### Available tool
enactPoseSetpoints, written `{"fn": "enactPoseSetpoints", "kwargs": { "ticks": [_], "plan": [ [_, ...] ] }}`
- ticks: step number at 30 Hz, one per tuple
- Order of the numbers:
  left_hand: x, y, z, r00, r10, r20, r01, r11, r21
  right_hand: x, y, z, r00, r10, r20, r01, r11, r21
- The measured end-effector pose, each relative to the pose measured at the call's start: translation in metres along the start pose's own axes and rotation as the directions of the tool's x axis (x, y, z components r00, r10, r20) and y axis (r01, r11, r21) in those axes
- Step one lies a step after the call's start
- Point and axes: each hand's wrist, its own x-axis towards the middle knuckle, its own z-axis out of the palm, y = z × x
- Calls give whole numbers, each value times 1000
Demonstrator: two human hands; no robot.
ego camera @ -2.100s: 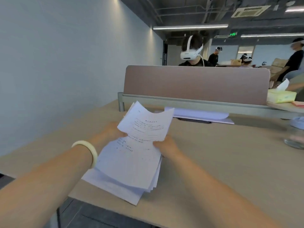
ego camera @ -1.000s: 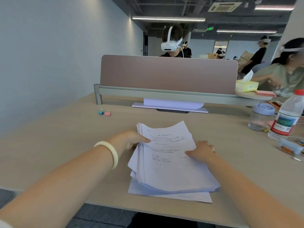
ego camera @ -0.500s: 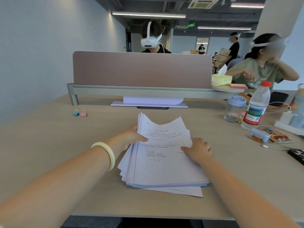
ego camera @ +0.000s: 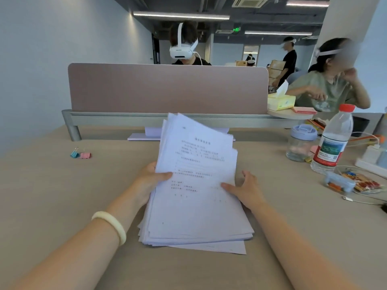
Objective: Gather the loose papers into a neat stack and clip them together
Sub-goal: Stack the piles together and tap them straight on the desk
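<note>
While I watched the head view, the papers (ego camera: 194, 206) sat mid-desk near the front edge: a thick white stack, printed text on the top sheet, edges fanned and uneven, one sheet jutting out at the bottom. The far ends were raised off the desk (ego camera: 62, 195) and bowed; the near ends rested on it. The left hand (ego camera: 150, 181) gripped the left edge, thumb on top, fingers underneath. The right hand (ego camera: 245, 189) held the right edge, thumb flat on the top sheet, fingers curled beside it. Two binder clips (ego camera: 80, 154), blue and pink, lay well apart to the left.
</note>
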Motion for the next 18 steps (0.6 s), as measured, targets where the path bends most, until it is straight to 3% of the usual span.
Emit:
{"fn": "enactPoseSetpoints", "kwargs": {
  "ticks": [2,4,8,11,18],
  "plan": [
    [2,9,-3,994,103,-41,-106,992,-72,5,-15,-9,992,-6,122,-34,947,321],
    [4,24,1,979,195,-64,-199,978,-68,10,-36,-20,970,-123,211,11,885,465],
    [10,64,13,899,393,-195,-393,919,39,17,-86,-46,939,-343,5,291,804,518],
    [22,82,12,825,528,-201,-481,843,240,18,-107,-52,903,-424,-69,380,712,591],
    [37,69,12,886,439,-148,-383,874,299,28,-99,-30,894,-445,-48,367,670,646]
  ]
}}
